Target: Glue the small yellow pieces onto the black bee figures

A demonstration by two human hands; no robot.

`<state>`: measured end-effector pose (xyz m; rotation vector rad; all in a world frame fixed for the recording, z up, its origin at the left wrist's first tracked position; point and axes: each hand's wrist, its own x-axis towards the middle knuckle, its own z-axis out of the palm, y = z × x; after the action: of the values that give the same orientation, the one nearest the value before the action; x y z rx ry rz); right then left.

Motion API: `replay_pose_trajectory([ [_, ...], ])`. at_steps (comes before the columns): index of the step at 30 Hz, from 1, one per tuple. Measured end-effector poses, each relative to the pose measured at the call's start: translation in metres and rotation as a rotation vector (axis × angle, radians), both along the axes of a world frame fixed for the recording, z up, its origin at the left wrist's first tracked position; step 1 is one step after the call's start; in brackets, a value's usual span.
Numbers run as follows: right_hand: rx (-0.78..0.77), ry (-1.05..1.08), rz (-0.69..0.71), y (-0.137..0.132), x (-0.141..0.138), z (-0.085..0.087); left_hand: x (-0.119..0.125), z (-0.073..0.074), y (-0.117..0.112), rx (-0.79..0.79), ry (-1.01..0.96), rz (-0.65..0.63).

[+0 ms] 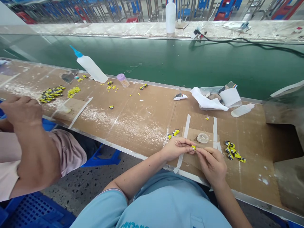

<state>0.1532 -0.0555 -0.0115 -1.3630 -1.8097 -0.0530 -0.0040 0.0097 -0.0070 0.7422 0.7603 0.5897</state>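
Head view is showing the person's left hand (176,148) and right hand (211,165) drawn close together, with the fingertips of both pinching a small yellow piece (193,147) above a cardboard sheet (190,162) taped to the surface (137,126). A shallow clear round dish (202,138) is sitting on the cardboard just beyond the fingertips, and two yellow-and-black pieces (175,132) are lying near its left edge. To the right, a small cluster of yellow-and-black parts (232,151) is lying on the surface, and these look like the finished share so far. Much appears to be left: further along, a larger heap of yellow-and-black parts (51,94) and a pile of loose yellow bits (73,91) are spreading across the surface near a squeeze bottle with a blue nozzle (91,67). At far left, a co-worker's hand (21,110) is reaching over the edge of the surface.
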Motion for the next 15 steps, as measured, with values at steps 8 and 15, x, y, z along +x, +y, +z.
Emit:
replay_pose_trajectory([
  [8, 0.021, -0.077, -0.031, -0.0032, -0.0031, -0.001, 0.0023, -0.0036, -0.0012, -0.057, -0.007, 0.027],
  [15, 0.065, -0.119, -0.042, -0.0046, -0.0064, -0.0009, 0.0029, -0.0035, -0.0022, -0.044, 0.006, 0.049],
])
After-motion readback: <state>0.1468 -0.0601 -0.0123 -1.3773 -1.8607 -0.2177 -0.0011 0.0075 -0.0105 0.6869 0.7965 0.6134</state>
